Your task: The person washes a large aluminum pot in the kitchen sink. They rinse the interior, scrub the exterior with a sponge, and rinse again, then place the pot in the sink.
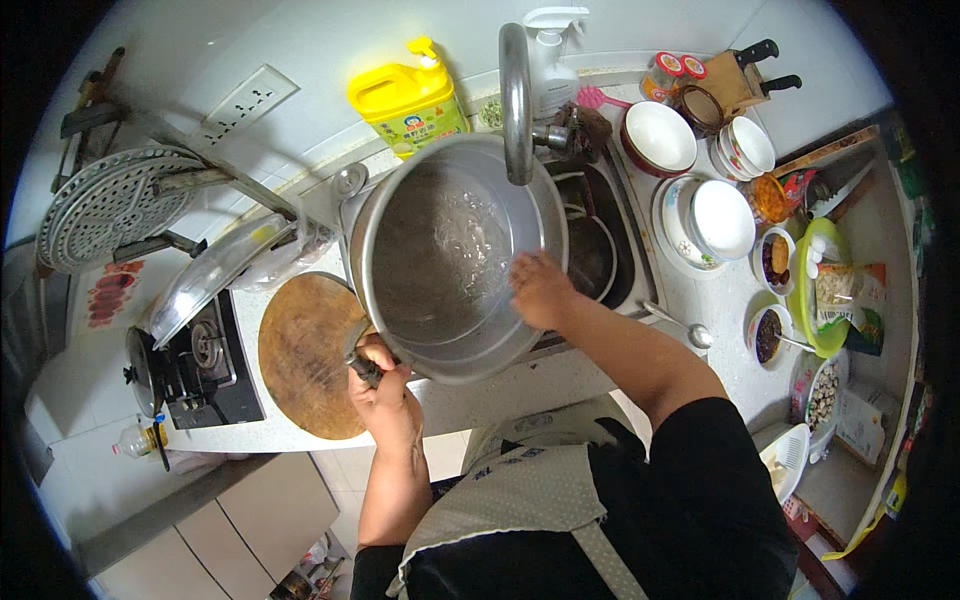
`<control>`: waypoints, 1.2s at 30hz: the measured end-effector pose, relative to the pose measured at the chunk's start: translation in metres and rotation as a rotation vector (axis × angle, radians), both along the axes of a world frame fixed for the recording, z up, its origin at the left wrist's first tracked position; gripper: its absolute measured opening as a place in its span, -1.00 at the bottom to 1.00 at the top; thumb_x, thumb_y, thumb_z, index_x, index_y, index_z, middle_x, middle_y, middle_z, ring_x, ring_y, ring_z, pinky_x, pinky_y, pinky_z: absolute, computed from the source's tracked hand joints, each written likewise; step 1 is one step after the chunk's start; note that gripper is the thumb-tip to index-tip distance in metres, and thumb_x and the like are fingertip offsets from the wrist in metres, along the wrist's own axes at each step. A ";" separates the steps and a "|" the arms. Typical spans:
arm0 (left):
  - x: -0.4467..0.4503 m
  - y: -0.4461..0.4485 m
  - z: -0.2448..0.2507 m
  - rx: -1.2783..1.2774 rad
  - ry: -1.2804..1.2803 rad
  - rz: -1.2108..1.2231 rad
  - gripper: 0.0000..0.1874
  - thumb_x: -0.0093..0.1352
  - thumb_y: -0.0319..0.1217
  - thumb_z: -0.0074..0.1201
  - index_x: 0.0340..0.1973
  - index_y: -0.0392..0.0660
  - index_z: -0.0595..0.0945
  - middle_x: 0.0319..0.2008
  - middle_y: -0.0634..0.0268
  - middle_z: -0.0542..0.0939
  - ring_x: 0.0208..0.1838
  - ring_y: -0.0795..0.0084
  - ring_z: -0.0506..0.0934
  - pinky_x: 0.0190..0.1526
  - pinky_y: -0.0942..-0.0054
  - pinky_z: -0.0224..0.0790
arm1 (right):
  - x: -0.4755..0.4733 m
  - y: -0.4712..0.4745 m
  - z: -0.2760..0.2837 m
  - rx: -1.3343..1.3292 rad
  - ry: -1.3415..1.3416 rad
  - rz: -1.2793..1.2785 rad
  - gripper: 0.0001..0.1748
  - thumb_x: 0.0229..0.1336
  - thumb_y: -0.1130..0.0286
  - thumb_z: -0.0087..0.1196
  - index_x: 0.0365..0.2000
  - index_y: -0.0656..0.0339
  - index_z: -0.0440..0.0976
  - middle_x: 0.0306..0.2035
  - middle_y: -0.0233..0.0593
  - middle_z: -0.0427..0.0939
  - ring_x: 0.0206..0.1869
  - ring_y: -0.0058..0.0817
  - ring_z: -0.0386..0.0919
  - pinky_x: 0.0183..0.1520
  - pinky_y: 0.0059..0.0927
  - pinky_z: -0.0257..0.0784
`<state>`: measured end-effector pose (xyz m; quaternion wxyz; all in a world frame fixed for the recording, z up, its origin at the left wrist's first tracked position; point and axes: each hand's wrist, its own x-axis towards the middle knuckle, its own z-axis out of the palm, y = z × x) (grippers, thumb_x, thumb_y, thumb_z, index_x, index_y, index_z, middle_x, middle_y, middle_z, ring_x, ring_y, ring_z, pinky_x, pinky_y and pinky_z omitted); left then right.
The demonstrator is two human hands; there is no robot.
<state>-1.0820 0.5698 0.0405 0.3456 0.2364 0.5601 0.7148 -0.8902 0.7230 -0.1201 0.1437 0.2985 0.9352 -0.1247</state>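
Observation:
A large metal pot is tilted over the sink beneath the curved faucet, with rippling water inside. My left hand grips the pot's side handle at its lower left. My right hand is at the pot's right inner wall, its fingers curled; whether it holds anything is hidden. Left of the pot, a round wooden cutting board lies on the counter.
A yellow detergent jug and a spray bottle stand behind. Stacked bowls, plates, a ladle and a knife block are at right. Steamer racks, a large lid and a gas stove are at left.

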 end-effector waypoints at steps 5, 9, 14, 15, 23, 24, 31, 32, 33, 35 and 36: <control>0.005 0.000 0.000 0.002 0.086 -0.019 -0.75 0.10 -0.75 -0.16 -0.45 -0.10 0.40 -0.36 0.41 0.34 -0.32 0.60 0.25 -0.25 0.64 0.07 | 0.025 -0.015 0.011 0.139 0.464 -0.478 -0.42 0.26 0.42 -0.06 0.24 0.48 0.22 0.28 0.21 0.28 0.38 -0.01 0.19 0.40 0.04 0.09; 0.023 0.007 0.008 -0.066 0.225 -0.029 -0.78 0.15 -0.72 -0.05 -0.45 -0.08 0.43 -0.33 0.42 0.39 -0.23 0.58 0.31 -0.08 0.58 0.15 | 0.007 -0.041 0.005 -0.540 0.760 -1.128 -0.30 0.24 0.47 0.02 0.32 0.40 0.04 0.25 0.24 0.29 0.23 0.09 0.37 0.23 0.09 0.34; 0.040 0.000 0.001 -0.176 0.330 -0.085 -0.84 0.09 -0.72 -0.03 -0.49 -0.20 0.47 -0.25 0.23 0.38 -0.20 0.37 0.40 -0.14 0.49 0.23 | -0.020 -0.037 0.002 -1.165 0.737 -1.401 -0.23 0.28 0.38 0.01 0.41 0.10 -0.08 0.28 0.04 0.29 0.14 0.00 0.46 0.04 0.07 0.50; 0.043 0.004 0.006 -0.171 0.526 -0.113 -0.85 0.08 -0.71 -0.02 -0.48 -0.21 0.48 -0.27 0.23 0.36 -0.21 0.35 0.40 -0.17 0.48 0.23 | -0.023 -0.037 -0.011 -1.197 0.711 -1.363 -0.21 0.27 0.38 0.01 0.42 0.04 -0.10 0.28 0.02 0.30 0.14 -0.02 0.46 0.00 0.08 0.52; 0.057 0.000 0.022 -0.242 0.892 -0.237 -0.80 0.04 -0.61 0.10 -0.40 -0.17 0.59 -0.28 0.12 0.39 -0.20 0.10 0.40 -0.15 0.29 0.25 | -0.055 -0.053 -0.027 -1.548 0.799 -1.457 -0.40 0.25 0.38 0.01 0.28 0.07 0.16 0.10 -0.02 0.44 0.03 -0.03 0.48 -0.06 0.03 0.52; 0.061 0.004 0.023 -0.242 0.932 -0.278 -0.79 0.03 -0.60 0.12 -0.39 -0.16 0.60 -0.28 0.12 0.39 -0.18 0.09 0.40 -0.13 0.26 0.25 | -0.052 -0.050 -0.057 -1.569 0.814 -1.437 -0.44 0.26 0.40 -0.01 0.25 0.07 0.16 0.08 -0.04 0.44 -0.05 -0.07 0.51 -0.15 -0.02 0.59; 0.060 0.002 0.040 -0.253 1.167 -0.322 -0.70 -0.05 -0.57 0.15 -0.35 -0.12 0.63 -0.27 0.14 0.40 -0.14 0.07 0.40 -0.09 0.17 0.22 | -0.083 -0.062 -0.096 -1.695 0.812 -1.302 -0.72 0.42 0.33 -0.23 0.06 0.06 0.35 -0.10 -0.29 0.56 -0.30 -0.41 0.58 -0.39 -0.42 0.62; 0.059 0.003 0.043 -0.242 1.183 -0.315 -0.72 -0.03 -0.58 0.13 -0.37 -0.11 0.63 -0.28 0.14 0.40 -0.17 0.06 0.40 -0.12 0.18 0.23 | -0.086 -0.064 -0.098 -1.760 0.857 -1.329 -0.71 0.43 0.31 -0.24 0.07 0.06 0.35 -0.10 -0.31 0.57 -0.29 -0.46 0.59 -0.39 -0.44 0.62; 0.059 0.004 0.046 -0.223 1.197 -0.314 -0.74 -0.02 -0.59 0.12 -0.39 -0.10 0.63 -0.28 0.14 0.40 -0.20 0.05 0.41 -0.16 0.18 0.24 | -0.087 -0.064 -0.112 -1.743 0.866 -1.323 -0.70 0.46 0.26 -0.26 0.05 0.03 0.39 -0.11 -0.37 0.59 -0.25 -0.53 0.61 -0.33 -0.45 0.62; 0.057 0.005 0.051 -0.199 1.232 -0.327 -0.72 -0.03 -0.59 0.12 -0.36 -0.10 0.63 -0.28 0.14 0.41 -0.18 0.06 0.42 -0.13 0.18 0.25 | -0.090 -0.061 -0.123 -1.726 0.814 -1.259 -0.70 0.46 0.26 -0.26 0.03 0.03 0.42 -0.12 -0.38 0.60 -0.24 -0.53 0.62 -0.29 -0.43 0.62; 0.056 0.004 0.052 -0.191 1.248 -0.334 -0.70 -0.03 -0.59 0.13 -0.35 -0.10 0.63 -0.28 0.14 0.41 -0.17 0.06 0.42 -0.12 0.18 0.26 | -0.090 -0.062 -0.125 -1.721 0.785 -1.229 -0.70 0.46 0.26 -0.26 0.02 0.02 0.43 -0.12 -0.38 0.60 -0.24 -0.52 0.62 -0.27 -0.43 0.62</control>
